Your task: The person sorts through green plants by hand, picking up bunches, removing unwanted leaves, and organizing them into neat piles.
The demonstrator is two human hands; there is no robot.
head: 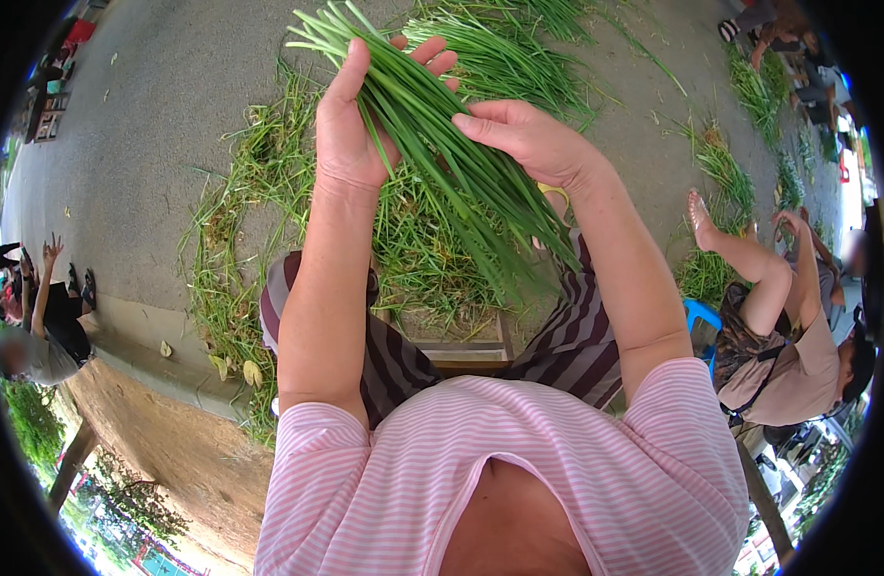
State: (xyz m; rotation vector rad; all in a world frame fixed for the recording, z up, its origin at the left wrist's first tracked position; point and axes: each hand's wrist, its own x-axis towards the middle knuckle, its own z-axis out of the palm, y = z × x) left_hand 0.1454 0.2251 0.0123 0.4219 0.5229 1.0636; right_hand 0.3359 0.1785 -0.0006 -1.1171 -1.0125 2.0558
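A bundle of garlic chives (pixel 435 129) lies slantwise across both my hands, pale stem ends at the upper left and green leaf tips hanging at the lower right. My left hand (pixel 348 140) cradles it near the stems, palm up, with the thumb on the near side and fingertips showing beyond. Around the middle of the leaves, my right hand (pixel 532 144) grips the bundle with its thumb on top; its other fingers are partly hidden. Beneath the bundle, a heap of loose leaves and yellowed scraps (pixel 435 252) covers the ground between my knees.
Beyond my hands lies a pile of chives (pixel 492 61) on the pavement (pixel 161 122). At right, a person (pixel 795 360) sits by a blue plastic stool (pixel 701 317), near more chives (pixel 726 169). A stone kerb (pixel 161 367) runs at left, where another person (pixel 53 317) sits.
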